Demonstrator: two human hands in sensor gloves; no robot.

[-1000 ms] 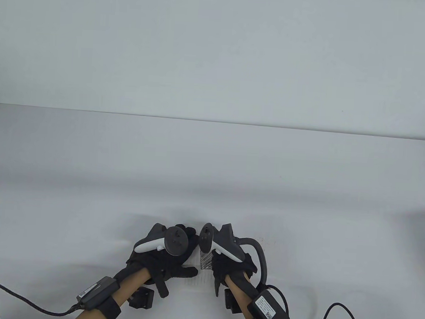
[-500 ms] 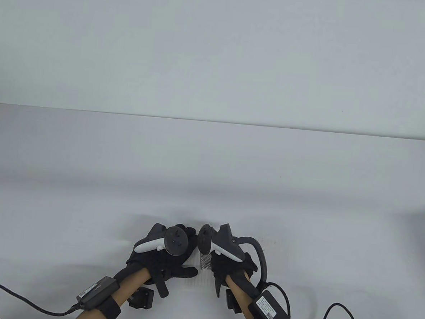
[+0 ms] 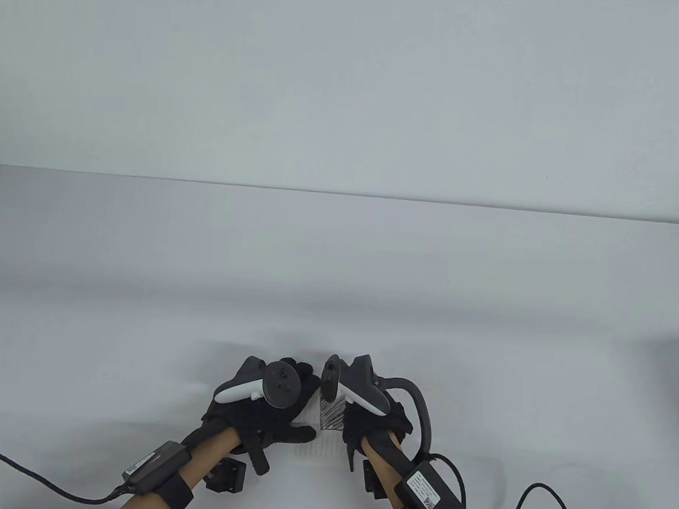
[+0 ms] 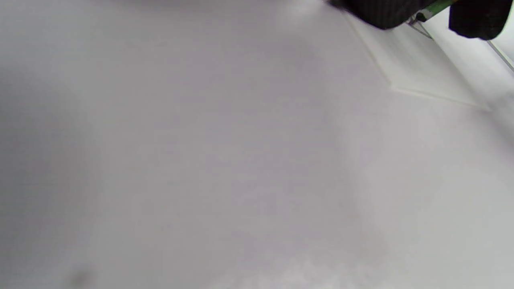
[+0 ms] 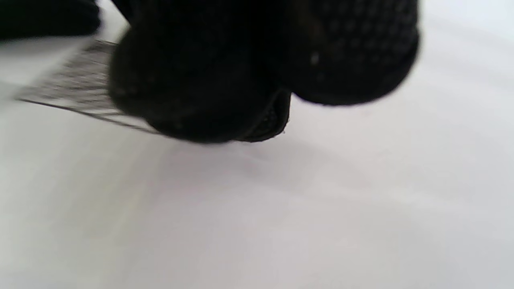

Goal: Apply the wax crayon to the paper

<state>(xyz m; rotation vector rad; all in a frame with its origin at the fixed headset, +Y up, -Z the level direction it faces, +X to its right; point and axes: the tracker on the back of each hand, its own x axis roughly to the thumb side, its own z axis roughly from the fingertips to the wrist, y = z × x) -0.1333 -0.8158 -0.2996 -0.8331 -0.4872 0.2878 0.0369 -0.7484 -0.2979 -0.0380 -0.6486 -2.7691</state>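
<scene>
Soft, even, cool light fills the table view, which is sharp throughout, with faint grey shadows on the white table (image 3: 338, 277) around both gloved hands. The left wrist view is pale, hazy and washed out, brightest at its right edge. The right wrist view is badly out of focus: the dark fingers (image 5: 209, 80) are a featureless blur casting a soft shadow beneath.
</scene>
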